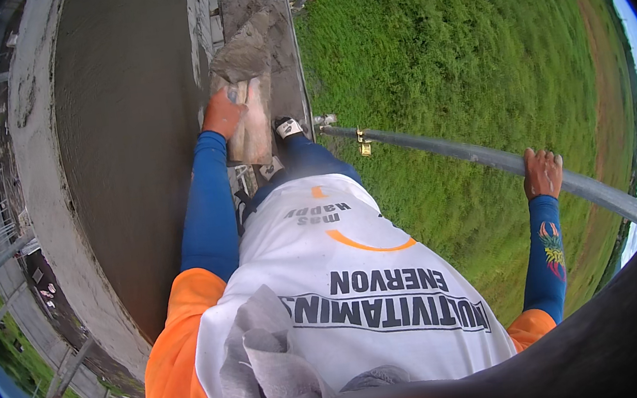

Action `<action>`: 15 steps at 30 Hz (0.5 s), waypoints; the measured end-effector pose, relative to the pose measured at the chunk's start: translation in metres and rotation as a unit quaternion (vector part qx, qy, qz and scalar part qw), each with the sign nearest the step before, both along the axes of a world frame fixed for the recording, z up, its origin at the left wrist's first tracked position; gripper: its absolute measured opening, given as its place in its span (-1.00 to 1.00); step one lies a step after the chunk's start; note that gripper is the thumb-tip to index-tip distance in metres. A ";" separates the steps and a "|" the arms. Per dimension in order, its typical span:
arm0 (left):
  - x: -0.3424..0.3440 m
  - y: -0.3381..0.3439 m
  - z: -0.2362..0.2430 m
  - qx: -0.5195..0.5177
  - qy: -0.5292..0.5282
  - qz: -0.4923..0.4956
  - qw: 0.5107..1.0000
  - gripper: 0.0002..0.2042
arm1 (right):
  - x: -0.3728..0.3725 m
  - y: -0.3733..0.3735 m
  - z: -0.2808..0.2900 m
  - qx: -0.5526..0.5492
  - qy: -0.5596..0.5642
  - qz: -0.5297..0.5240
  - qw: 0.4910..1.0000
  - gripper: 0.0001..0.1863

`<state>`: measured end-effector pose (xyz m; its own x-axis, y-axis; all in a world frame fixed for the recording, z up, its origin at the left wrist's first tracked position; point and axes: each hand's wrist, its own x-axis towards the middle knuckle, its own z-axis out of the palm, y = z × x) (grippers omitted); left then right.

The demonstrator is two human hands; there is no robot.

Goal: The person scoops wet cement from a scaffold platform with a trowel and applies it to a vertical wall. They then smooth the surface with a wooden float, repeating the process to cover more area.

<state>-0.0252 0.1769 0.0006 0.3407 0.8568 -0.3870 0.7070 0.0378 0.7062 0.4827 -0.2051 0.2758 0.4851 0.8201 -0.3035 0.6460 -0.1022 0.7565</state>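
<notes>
My left hand [224, 114] is closed on the handle of a wooden float [254, 131], a flat, cement-stained board. A mound of wet grey mortar [241, 57] sits on the float's far end. The float is over the narrow scaffold planks, beside the grey plastered wall surface [130, 134] on my left. Out to the right, my right hand [543, 172] is wrapped around a grey metal scaffold pipe [462, 153]. Both forearms wear blue sleeves.
A cement-smeared board [285, 53] lies ahead on the scaffold, near my feet [288, 127]. A brass-coloured clamp [364, 143] hangs on the pipe. Grass [434, 44] lies far below on the right. At the left, a rough concrete ledge [48, 167] borders the plastered surface.
</notes>
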 end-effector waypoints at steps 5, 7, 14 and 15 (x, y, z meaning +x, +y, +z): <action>-0.001 0.002 -0.013 0.043 -0.005 -0.016 0.999 -0.43 | -0.003 0.000 0.002 0.011 0.013 0.010 1.000 -0.89; -0.001 0.004 -0.012 -0.077 -0.014 -0.023 0.997 -0.35 | -0.003 0.000 0.002 -0.013 0.023 -0.007 1.000 -0.87; 0.005 0.010 0.002 0.051 -0.001 -0.032 0.998 -0.44 | -0.001 -0.011 -0.007 -0.006 0.004 0.010 1.000 -0.83; 0.004 0.009 0.002 0.046 0.002 -0.020 0.999 -0.49 | 0.000 -0.013 -0.007 -0.006 0.005 0.009 1.000 -0.83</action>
<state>-0.0207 0.1861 0.0025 0.3733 0.8747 -0.3090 0.7098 -0.0548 0.7022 0.4823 -0.2185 0.2684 0.4666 0.8252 -0.3184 0.6557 -0.0812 0.7506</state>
